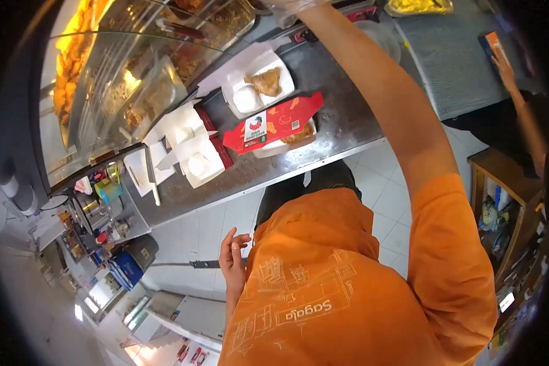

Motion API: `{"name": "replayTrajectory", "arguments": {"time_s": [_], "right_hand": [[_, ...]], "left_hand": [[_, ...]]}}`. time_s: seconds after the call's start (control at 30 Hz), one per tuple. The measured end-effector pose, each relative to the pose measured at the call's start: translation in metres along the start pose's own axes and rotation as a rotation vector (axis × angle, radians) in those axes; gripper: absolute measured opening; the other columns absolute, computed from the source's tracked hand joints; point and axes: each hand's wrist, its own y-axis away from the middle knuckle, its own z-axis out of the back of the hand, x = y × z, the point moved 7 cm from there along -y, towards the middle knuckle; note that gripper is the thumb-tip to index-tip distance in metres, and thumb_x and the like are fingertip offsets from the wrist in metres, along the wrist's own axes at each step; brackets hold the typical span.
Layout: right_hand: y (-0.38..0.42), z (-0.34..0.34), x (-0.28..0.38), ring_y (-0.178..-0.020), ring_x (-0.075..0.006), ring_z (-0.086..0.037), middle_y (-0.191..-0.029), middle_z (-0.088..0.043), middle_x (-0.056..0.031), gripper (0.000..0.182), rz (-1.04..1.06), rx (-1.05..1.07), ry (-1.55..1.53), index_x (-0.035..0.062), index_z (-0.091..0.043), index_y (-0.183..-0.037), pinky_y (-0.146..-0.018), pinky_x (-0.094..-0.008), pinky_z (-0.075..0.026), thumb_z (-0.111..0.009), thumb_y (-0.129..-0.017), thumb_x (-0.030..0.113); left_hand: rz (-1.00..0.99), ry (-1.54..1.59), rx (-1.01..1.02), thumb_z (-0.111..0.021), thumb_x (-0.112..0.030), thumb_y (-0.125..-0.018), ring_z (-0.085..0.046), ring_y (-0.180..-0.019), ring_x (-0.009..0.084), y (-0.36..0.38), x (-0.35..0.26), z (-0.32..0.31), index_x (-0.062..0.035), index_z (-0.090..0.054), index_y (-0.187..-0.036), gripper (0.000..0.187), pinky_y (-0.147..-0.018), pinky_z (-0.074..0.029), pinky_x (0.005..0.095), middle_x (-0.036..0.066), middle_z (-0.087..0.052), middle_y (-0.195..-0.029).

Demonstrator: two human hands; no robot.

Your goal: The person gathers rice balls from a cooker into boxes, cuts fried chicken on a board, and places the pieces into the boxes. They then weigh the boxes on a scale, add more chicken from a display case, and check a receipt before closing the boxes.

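Observation:
My left hand (233, 253) hangs beside the orange shirt, below the counter's edge, fingers loosely bent and apart, with nothing in it. My right arm reaches over the counter (341, 122) to the top edge, where my right hand (291, 7), in what looks like a clear glove, is partly cut off; its fingers and anything in them are hidden. An open white box (232, 97) holds white rice and a fried piece (265, 82). Beside it, a red printed box (274, 125) has another fried piece partly showing. Two open boxes with white contents (198, 165) stand further left.
A glass display case (128, 79) with fried food stands at the upper left. A knife (153, 177) lies on a white board (138, 169). At right, another person's hand (503, 67) touches an orange-and-blue item by a grey surface (454, 73). A wooden shelf (509, 177) stands below.

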Motion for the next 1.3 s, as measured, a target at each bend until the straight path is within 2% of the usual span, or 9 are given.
{"name": "replayTrajectory", "arguments": {"time_s": [0.13,0.37,0.4,0.5,0.57,0.67,0.97,1.2,1.3], "right_hand": [[-0.015,-0.019,-0.011,-0.122,-0.038,-0.061,-0.133,-0.065,-0.0202,0.047,0.203,0.079,0.642,0.0044,-0.063,-0.132,-0.108,-0.0522,-0.044,-0.059,-0.098,0.037],[-0.041,-0.047,0.042,-0.139,-0.0312,-0.052,-0.152,-0.054,-0.0158,0.047,0.053,1.286,1.084,0.0117,-0.061,-0.141,-0.114,-0.0523,-0.04,-0.039,-0.106,0.034],[-0.042,-0.049,0.042,-0.135,-0.0318,-0.055,-0.144,-0.06,-0.0185,0.042,0.112,0.923,0.902,0.0078,-0.068,-0.132,-0.11,-0.0514,-0.044,-0.043,-0.105,0.029],[-0.034,-0.073,-0.004,-0.14,-0.0326,-0.05,-0.144,-0.059,-0.0215,0.039,0.142,1.043,1.17,0.0063,-0.064,-0.136,-0.115,-0.0515,-0.039,-0.053,-0.102,0.023],[-0.045,-0.068,-0.038,-0.118,-0.0406,-0.063,-0.128,-0.068,-0.0224,0.064,-0.017,0.408,0.683,0.0071,-0.068,-0.125,-0.104,-0.0511,-0.047,-0.055,-0.092,0.06],[-0.023,-0.053,-0.023,-0.132,-0.0351,-0.056,-0.141,-0.063,-0.0087,0.067,-0.222,0.501,0.677,0.0224,-0.064,-0.137,-0.11,-0.0511,-0.042,-0.049,-0.091,0.069],[-0.024,-0.06,-0.007,-0.131,-0.0353,-0.057,-0.143,-0.061,-0.0138,0.069,-0.18,0.46,0.698,0.0193,-0.066,-0.134,-0.11,-0.0474,-0.045,-0.061,-0.086,0.068],[0.002,-0.035,0.03,-0.094,-0.0368,-0.067,-0.093,-0.074,-0.0151,0.063,-0.404,0.181,0.318,0.0113,-0.074,-0.111,-0.091,-0.0449,-0.052,-0.089,-0.067,0.055],[0.03,-0.036,0.016,-0.1,-0.0367,-0.062,-0.106,-0.067,-0.0167,0.047,-0.015,-0.151,0.282,0.0107,-0.071,-0.1,-0.091,-0.0452,-0.05,-0.093,-0.064,0.032]], "left_hand": [[-0.089,0.004,-0.024,-0.047,-0.024,-0.111,-0.064,-0.106,0.0181,0.003,-0.001,0.012,-0.0022,-0.054,-0.142,0.038,-0.093,-0.049,0.0367,0.01,-0.071,-0.113],[-0.096,0.163,-0.138,-0.047,-0.024,-0.111,-0.065,-0.107,0.0187,0.013,0.021,0.022,-0.0048,-0.055,-0.143,0.038,-0.094,-0.049,0.0365,0.01,-0.07,-0.113],[-0.107,0.167,-0.152,-0.047,-0.024,-0.111,-0.065,-0.107,0.0188,0.014,0.024,0.023,-0.0049,-0.055,-0.143,0.038,-0.094,-0.049,0.0364,0.01,-0.07,-0.113],[-0.129,0.193,-0.18,-0.046,-0.023,-0.111,-0.065,-0.107,0.0189,0.02,0.037,0.026,-0.0049,-0.054,-0.144,0.038,-0.094,-0.049,0.0354,0.01,-0.07,-0.115],[-0.114,0.239,-0.223,-0.046,-0.023,-0.111,-0.065,-0.107,0.0189,0.023,0.051,0.026,-0.0046,-0.054,-0.144,0.038,-0.094,-0.049,0.0349,0.011,-0.069,-0.117],[-0.045,0.246,-0.245,-0.046,-0.024,-0.111,-0.065,-0.107,0.0188,0.03,0.064,0.022,-0.0045,-0.054,-0.144,0.038,-0.094,-0.05,0.0353,0.011,-0.069,-0.116],[-0.074,0.226,-0.193,-0.047,-0.027,-0.111,-0.064,-0.109,0.0187,0.025,0.052,0.018,-0.0046,-0.054,-0.144,0.04,-0.096,-0.048,0.0362,0.011,-0.069,-0.117],[-0.105,0.231,-0.181,-0.048,-0.028,-0.111,-0.065,-0.109,0.0189,0.015,0.046,0.025,-0.0052,-0.054,-0.145,0.041,-0.096,-0.048,0.0361,0.011,-0.07,-0.117],[-0.091,0.214,-0.172,-0.048,-0.027,-0.111,-0.065,-0.108,0.0188,0.013,0.047,0.027,-0.0058,-0.054,-0.144,0.04,-0.096,-0.048,0.0362,0.011,-0.07,-0.116]]}}
